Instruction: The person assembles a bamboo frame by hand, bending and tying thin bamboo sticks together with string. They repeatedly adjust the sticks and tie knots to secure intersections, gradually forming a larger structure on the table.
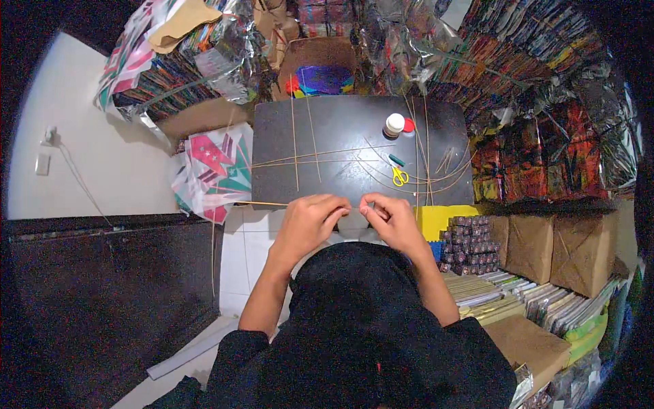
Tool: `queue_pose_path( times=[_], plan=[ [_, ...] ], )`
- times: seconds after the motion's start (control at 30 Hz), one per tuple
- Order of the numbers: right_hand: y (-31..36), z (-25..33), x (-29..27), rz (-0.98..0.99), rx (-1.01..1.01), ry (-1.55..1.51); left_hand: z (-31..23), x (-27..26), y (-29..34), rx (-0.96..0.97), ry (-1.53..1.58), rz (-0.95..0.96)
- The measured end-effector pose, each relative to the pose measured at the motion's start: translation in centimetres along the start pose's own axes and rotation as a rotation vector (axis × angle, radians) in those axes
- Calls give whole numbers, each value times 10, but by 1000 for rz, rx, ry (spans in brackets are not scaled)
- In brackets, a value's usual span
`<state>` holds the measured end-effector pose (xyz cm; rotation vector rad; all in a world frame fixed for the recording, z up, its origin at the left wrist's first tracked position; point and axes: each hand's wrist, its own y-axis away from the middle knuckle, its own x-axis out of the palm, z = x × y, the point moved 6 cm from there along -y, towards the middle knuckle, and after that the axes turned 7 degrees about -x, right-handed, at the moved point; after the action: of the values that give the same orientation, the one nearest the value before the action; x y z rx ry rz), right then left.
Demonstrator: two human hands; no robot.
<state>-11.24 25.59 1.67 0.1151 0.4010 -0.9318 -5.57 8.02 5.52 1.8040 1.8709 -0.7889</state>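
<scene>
My left hand (312,221) is closed in a pinch at the table's near edge, and a thin bamboo stick (262,203) runs out of it to the left. Just beside it, my right hand (392,219) is pinched too; whatever sits between its fingertips is too small to make out. The two hands' fingertips nearly meet. Beyond my right hand lie yellow-handled scissors (400,178) and a small dark green object (396,161). Several thin sticks, some straight and some bowed, cross the dark table (340,126).
A white-lidded jar (394,125) and a red lid (409,125) stand on the table. Patterned paper sheets (214,163) hang at its left. Stacked bundles (524,157), small dark boxes (470,244) and brown parcels (579,252) crowd the right. An open carton (320,51) stands behind.
</scene>
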Motion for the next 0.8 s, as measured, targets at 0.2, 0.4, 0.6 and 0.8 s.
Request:
queue_pose_path(
  times=[0.2,0.4,0.6,0.8],
  plan=[
    [0,-5,-16,-92,-75,77,4,-7,2,75,-68,12],
    [5,-12,-15,-118,-27,9,3,-4,1,116,-76,4],
    [4,-3,-10,-22,14,31,-1,-2,-2,128,-60,-9],
    [3,6,-7,-78,-143,-5,-2,3,-8,136,-57,35]
  ],
)
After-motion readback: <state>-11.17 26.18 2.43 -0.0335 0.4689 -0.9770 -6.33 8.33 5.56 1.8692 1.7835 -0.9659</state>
